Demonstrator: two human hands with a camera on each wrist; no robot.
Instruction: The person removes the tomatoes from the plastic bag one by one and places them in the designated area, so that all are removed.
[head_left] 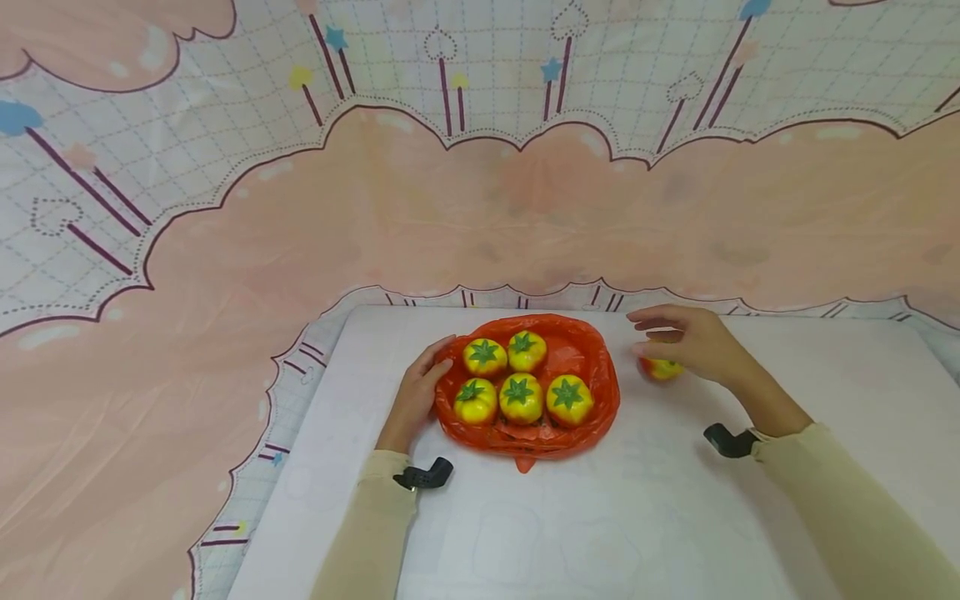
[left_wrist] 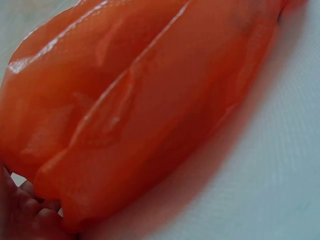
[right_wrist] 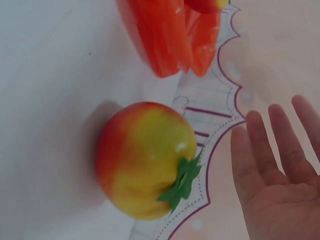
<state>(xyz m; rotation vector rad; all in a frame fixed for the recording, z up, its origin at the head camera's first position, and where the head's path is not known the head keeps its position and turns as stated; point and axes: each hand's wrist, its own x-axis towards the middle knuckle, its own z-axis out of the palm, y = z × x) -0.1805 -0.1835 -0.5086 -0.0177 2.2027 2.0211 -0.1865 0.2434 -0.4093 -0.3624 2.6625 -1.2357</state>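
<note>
A red plastic bag (head_left: 606, 400), its mouth spread wide, sits on the white table with several yellow-and-red tomatoes (head_left: 521, 398) with green star-shaped tops inside. My left hand (head_left: 408, 402) holds the bag's left rim, thumb over the edge; in the left wrist view the bag's side (left_wrist: 135, 130) hides most of that hand. One more tomato (head_left: 662, 371) lies on the table to the right of the bag. Above it hovers my right hand (head_left: 701, 343), fingers extended and apart from the fruit. The right wrist view shows this tomato (right_wrist: 145, 160) beside the open palm.
The white table (head_left: 525, 533) reaches toward me and to both sides. Behind it hangs a pink patterned cloth (head_left: 540, 225), which also runs down the left side. Each wrist carries a black device (head_left: 729, 442).
</note>
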